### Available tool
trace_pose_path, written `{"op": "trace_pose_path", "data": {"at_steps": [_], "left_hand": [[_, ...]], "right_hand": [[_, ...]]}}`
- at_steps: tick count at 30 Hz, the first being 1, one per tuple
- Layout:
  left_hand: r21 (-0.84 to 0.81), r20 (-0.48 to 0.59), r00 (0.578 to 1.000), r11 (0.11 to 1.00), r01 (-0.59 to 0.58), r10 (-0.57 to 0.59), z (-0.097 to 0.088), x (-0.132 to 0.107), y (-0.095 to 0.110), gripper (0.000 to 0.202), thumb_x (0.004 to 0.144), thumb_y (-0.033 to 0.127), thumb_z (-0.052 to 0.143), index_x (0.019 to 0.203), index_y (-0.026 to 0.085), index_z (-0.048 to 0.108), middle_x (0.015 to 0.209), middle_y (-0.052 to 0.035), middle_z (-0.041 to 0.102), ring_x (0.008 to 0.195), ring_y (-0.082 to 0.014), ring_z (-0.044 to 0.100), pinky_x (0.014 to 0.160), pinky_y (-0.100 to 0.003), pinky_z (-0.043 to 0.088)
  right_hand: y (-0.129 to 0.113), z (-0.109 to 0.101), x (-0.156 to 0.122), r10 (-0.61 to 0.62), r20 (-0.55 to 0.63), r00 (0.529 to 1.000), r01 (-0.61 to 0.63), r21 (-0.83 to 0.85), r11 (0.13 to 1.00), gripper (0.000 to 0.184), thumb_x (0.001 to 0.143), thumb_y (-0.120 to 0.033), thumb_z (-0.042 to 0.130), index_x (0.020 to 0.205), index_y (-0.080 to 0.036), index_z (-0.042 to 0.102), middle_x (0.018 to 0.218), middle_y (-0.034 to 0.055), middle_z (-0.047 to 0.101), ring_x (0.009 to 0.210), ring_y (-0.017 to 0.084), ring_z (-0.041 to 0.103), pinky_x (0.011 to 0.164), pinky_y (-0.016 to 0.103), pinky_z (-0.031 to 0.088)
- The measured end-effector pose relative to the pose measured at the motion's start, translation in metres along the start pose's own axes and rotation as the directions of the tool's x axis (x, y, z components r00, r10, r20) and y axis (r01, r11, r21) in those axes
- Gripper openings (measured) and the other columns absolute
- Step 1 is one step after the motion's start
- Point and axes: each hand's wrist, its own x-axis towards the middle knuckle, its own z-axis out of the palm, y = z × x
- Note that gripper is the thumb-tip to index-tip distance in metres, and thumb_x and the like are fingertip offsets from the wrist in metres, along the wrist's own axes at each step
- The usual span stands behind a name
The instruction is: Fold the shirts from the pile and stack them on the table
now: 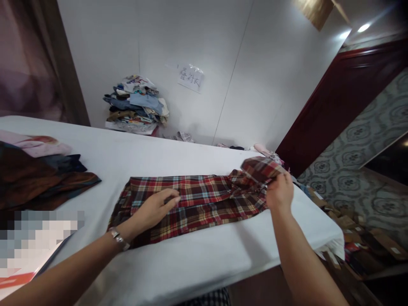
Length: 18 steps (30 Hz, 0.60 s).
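Note:
A red and brown plaid shirt [197, 204] lies lengthwise in a long folded strip on the white-covered table [216, 250]. At its right end, my right hand [280, 189] grips a part of the shirt and holds it up off the table. My left hand [159, 206], with a metal watch on the wrist, is over the left half of the shirt, its fingers loosely bent and apart. Nothing is seen between those fingers. Whether they touch the cloth is hard to tell.
Dark and pink garments [44, 170] lie at the table's left. Beyond the far edge, a tall heap of clothes [137, 104] stands by the white wall, with a handwritten sign [190, 79] above. Cardboard boxes [347, 225] sit low at the right, past the table's end.

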Motion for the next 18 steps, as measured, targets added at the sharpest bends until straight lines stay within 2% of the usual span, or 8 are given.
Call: {"op": "trace_pose_path", "data": {"at_steps": [3, 5, 7, 8, 9, 12, 15, 18], "left_hand": [[-0.518, 0.159, 0.982, 0.839, 0.167, -0.097, 0.02, 0.009, 0.033, 0.058, 0.087, 0.065, 0.042, 0.126, 0.025, 0.057, 0.128, -0.0104, 0.063, 0.112, -0.0266, 0.062, 0.095, -0.043, 0.05], [-0.742, 0.289, 0.954, 0.611, 0.278, -0.084, 0.031, 0.012, 0.046, 0.069, 0.087, 0.07, 0.034, 0.136, 0.024, 0.048, 0.135, -0.013, 0.058, 0.116, -0.0283, 0.06, 0.095, -0.046, 0.05], [-0.789, 0.347, 0.928, 0.491, 0.369, -0.139, 0.039, 0.013, 0.048, 0.072, 0.085, 0.072, 0.035, 0.138, 0.024, 0.047, 0.138, -0.0128, 0.056, 0.121, -0.0296, 0.057, 0.096, -0.047, 0.05], [-0.774, 0.349, 0.914, 0.487, 0.405, -0.205, 0.042, 0.013, 0.046, 0.071, 0.084, 0.071, 0.04, 0.138, 0.025, 0.047, 0.14, -0.0121, 0.055, 0.124, -0.0299, 0.055, 0.098, -0.047, 0.05], [-0.748, 0.334, 0.9, 0.503, 0.434, -0.28, 0.044, 0.012, 0.044, 0.069, 0.082, 0.068, 0.047, 0.138, 0.027, 0.047, 0.141, -0.0113, 0.054, 0.126, -0.03, 0.054, 0.098, -0.047, 0.049], [-0.697, 0.273, 0.894, 0.567, 0.439, -0.357, 0.048, 0.006, 0.038, 0.069, 0.078, 0.055, 0.063, 0.139, 0.028, 0.045, 0.138, -0.0108, 0.057, 0.125, -0.0301, 0.054, 0.098, -0.047, 0.05], [-0.719, 0.268, 0.944, 0.612, 0.33, -0.194, 0.051, 0.0, 0.046, 0.063, 0.076, 0.039, 0.067, 0.134, 0.023, 0.05, 0.129, -0.0105, 0.064, 0.12, -0.0295, 0.058, 0.102, -0.044, 0.047], [-0.671, 0.262, 0.962, 0.704, 0.234, -0.07, 0.051, -0.005, 0.062, 0.055, 0.071, 0.029, 0.067, 0.124, 0.022, 0.056, 0.126, -0.0081, 0.066, 0.116, -0.0286, 0.06, 0.104, -0.043, 0.044]], "right_hand": [[-0.014, 0.037, -0.046, -0.073, 0.426, 0.902, 0.142, -0.132, 0.981, 0.015, 0.085, -0.031, 0.056, 0.095, -0.025, 0.065, 0.086, -0.0002, 0.067, 0.079, 0.016, 0.063, 0.075, 0.03, 0.054], [-0.017, 0.05, -0.072, -0.053, 0.794, 0.605, 0.232, -0.112, 0.966, 0.022, 0.083, -0.029, 0.059, 0.103, -0.026, 0.068, 0.099, 0.002, 0.071, 0.097, 0.019, 0.065, 0.091, 0.035, 0.051], [-0.01, 0.054, -0.078, -0.013, 0.932, 0.361, 0.251, -0.083, 0.964, 0.027, 0.083, -0.027, 0.059, 0.108, -0.026, 0.069, 0.108, 0.0029, 0.071, 0.108, 0.021, 0.063, 0.101, 0.04, 0.046], [-0.003, 0.055, -0.072, 0.011, 0.938, 0.347, 0.244, -0.101, 0.965, 0.028, 0.084, -0.026, 0.058, 0.109, -0.026, 0.07, 0.111, 0.0031, 0.071, 0.11, 0.021, 0.063, 0.103, 0.042, 0.045], [0.006, 0.055, -0.06, 0.042, 0.915, 0.401, 0.236, -0.148, 0.96, 0.029, 0.085, -0.025, 0.055, 0.109, -0.025, 0.07, 0.112, 0.0035, 0.071, 0.11, 0.021, 0.063, 0.103, 0.043, 0.045], [0.041, 0.058, -0.001, 0.217, 0.741, 0.636, 0.232, -0.451, 0.862, 0.037, 0.085, -0.018, 0.044, 0.112, -0.021, 0.069, 0.114, 0.0049, 0.071, 0.111, 0.02, 0.063, 0.1, 0.04, 0.048], [0.076, 0.067, 0.053, 0.375, 0.663, 0.647, 0.277, -0.664, 0.695, 0.053, 0.075, -0.005, 0.038, 0.12, -0.016, 0.064, 0.126, 0.0075, 0.065, 0.117, 0.018, 0.06, 0.102, 0.035, 0.046], [0.103, 0.077, 0.079, 0.447, 0.678, 0.583, 0.342, -0.704, 0.623, 0.064, 0.067, 0.001, 0.041, 0.126, -0.013, 0.062, 0.13, 0.0099, 0.063, 0.118, 0.02, 0.059, 0.102, 0.033, 0.046]]}}
